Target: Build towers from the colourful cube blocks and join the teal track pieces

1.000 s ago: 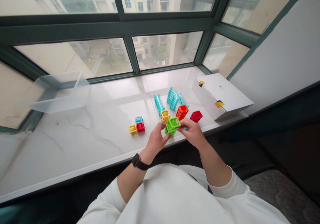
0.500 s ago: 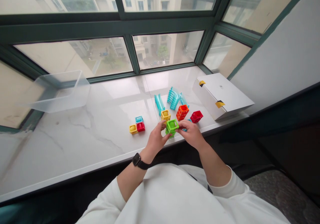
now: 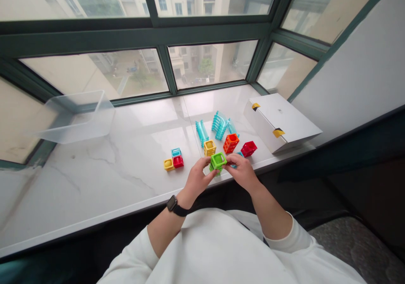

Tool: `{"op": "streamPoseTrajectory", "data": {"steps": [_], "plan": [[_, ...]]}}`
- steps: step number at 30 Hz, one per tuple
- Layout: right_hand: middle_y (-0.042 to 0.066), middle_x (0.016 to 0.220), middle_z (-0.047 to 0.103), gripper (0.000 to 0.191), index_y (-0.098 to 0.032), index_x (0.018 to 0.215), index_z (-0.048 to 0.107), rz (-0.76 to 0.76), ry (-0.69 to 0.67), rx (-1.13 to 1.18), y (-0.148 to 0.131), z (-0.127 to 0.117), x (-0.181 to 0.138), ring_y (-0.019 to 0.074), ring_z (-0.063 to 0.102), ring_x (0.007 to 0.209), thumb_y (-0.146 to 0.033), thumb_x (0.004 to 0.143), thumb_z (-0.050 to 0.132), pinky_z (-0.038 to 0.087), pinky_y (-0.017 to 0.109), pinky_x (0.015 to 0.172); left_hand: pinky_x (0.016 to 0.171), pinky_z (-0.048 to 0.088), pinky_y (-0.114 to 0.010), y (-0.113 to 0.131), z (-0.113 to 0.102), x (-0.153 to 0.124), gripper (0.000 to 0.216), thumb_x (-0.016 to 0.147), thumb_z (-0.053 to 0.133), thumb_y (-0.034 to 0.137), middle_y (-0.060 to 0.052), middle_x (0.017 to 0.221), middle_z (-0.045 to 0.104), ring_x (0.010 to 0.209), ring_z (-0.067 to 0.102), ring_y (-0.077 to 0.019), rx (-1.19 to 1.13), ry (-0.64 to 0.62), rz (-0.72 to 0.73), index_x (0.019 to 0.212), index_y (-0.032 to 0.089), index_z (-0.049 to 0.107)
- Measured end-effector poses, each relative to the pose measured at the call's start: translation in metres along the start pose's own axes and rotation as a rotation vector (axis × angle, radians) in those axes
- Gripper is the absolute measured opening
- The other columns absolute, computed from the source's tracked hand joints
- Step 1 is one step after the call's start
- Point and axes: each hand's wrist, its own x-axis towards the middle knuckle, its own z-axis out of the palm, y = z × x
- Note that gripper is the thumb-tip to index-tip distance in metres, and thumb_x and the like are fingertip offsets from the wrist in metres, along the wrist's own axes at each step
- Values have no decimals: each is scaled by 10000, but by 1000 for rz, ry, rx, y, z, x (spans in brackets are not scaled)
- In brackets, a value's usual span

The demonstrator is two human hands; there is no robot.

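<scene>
Between my two hands is a green toy block (image 3: pixel 218 161), an open square frame in a short stack near the sill's front edge. My left hand (image 3: pixel 198 175) pinches its left side with thumb and fingers. On the other side, my right hand (image 3: pixel 243 170) grips its right edge. Just behind stands a yellow block (image 3: pixel 209 147), with an orange-red block (image 3: pixel 230 143) to its right. A dark red block (image 3: pixel 249 149) lies beyond my right hand, and a blue block partly hidden by that hand sits beside it.
Clear teal track pieces (image 3: pixel 219 125) lie behind the blocks. Left of my hands is a small group of yellow, red (image 3: pixel 178 161) and blue blocks. A white box (image 3: pixel 283 121) stands at right, a clear plastic bin (image 3: pixel 79 128) at far left. Windows rise behind the marble sill (image 3: pixel 126 157).
Almost nothing differs. Both hands stay on the green block, and the left fingers have shifted slightly, showing more of the yellow block behind.
</scene>
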Motion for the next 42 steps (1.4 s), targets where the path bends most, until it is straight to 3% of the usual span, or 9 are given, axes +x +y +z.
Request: {"op": "streamPoseTrajectory", "data": {"steps": [8,13,16,18,21,26,30,33,42], "plan": [[55,988,749,33,-243,922,750,1,12,7,2,2,-1,233,718,915,-215,904,746,619,362,805,1101,587,-490,0,1,1,417,942,774,359,-106,1285,731,1198,717,-257,-32,-7,-5,1325,250,649],[61,988,735,16,-246,928,740,-16,24,-6,2,3,-2,240,717,919,-239,917,749,622,369,796,1114,574,-497,-11,-4,-4,554,907,817,391,-116,1335,709,1248,699,-266,6,39,25,1392,253,588],[60,979,730,18,-253,948,745,-22,27,-19,2,4,-3,241,717,905,-257,931,750,630,380,802,1047,594,-472,-23,-26,-9,467,936,780,427,-106,1265,719,1180,707,-259,125,132,46,1327,247,599],[62,985,733,27,-257,962,750,-25,21,-26,1,3,-3,246,720,904,-267,938,750,637,392,808,1039,575,-485,-33,-49,-12,342,971,726,431,-104,1219,714,1165,687,-276,292,214,57,1240,243,629],[65,992,736,31,-259,974,749,-35,11,-44,1,2,-3,251,721,902,-273,946,747,640,403,811,1098,512,-530,-52,-88,-13,328,976,698,415,-125,1239,682,1207,637,-316,532,311,30,1235,231,617],[65,994,740,53,-261,997,745,-52,-7,-101,1,0,-3,256,716,895,-243,949,733,631,419,821,1143,467,-550,-81,-128,-12,578,901,746,394,-169,1361,626,1299,578,-367,684,191,-79,1401,193,538],[64,1000,741,74,-262,1020,742,-48,-21,-129,0,-1,-3,254,716,891,-247,950,727,631,419,827,1095,501,-520,-90,-129,-12,469,919,681,329,-151,1305,658,1223,607,-351,700,82,-140,1364,205,603],[59,1006,734,87,-261,1030,732,-41,-25,-138,-2,-3,-4,247,711,895,-255,943,733,634,414,838,1060,525,-496,-90,-126,-12,385,928,626,291,-134,1251,668,1164,621,-332,718,75,-146,1304,221,671],[61,1079,716,214,-270,1112,700,-17,-11,-108,-12,-17,-10,239,721,914,-286,915,781,658,430,879,937,573,-442,-93,-140,-17,495,909,620,338,-96,1087,615,982,644,-277,723,9,-146,1388,255,712]]}}
